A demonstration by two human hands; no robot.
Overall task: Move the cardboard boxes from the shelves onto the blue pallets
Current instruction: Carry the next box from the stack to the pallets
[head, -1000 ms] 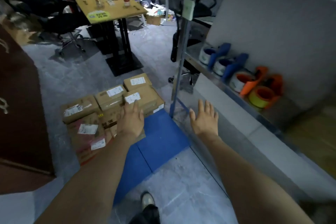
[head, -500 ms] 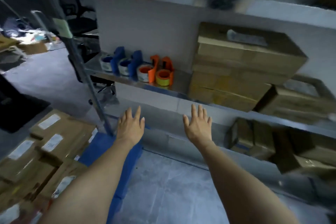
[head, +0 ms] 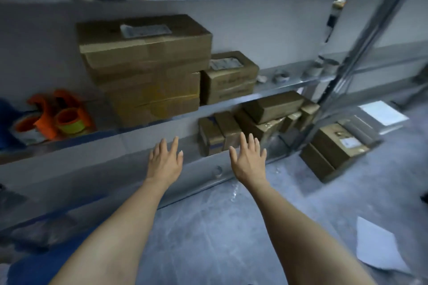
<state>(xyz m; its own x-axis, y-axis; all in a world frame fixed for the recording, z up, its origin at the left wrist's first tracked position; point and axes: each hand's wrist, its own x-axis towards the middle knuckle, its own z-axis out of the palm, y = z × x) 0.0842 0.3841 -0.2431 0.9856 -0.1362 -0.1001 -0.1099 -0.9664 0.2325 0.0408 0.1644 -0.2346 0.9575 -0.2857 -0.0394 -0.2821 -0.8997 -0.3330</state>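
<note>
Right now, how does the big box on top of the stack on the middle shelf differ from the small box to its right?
The big box is much wider and taller than the small box. The big box rests on another carton and overhangs it; the small box sits lower, beside that stack. Both are brown cardboard with a pale label on top.

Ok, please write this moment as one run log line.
phase: reach | left hand: open, empty | right hand: open, empty | small boxes: on lower shelf, not gripped
</note>
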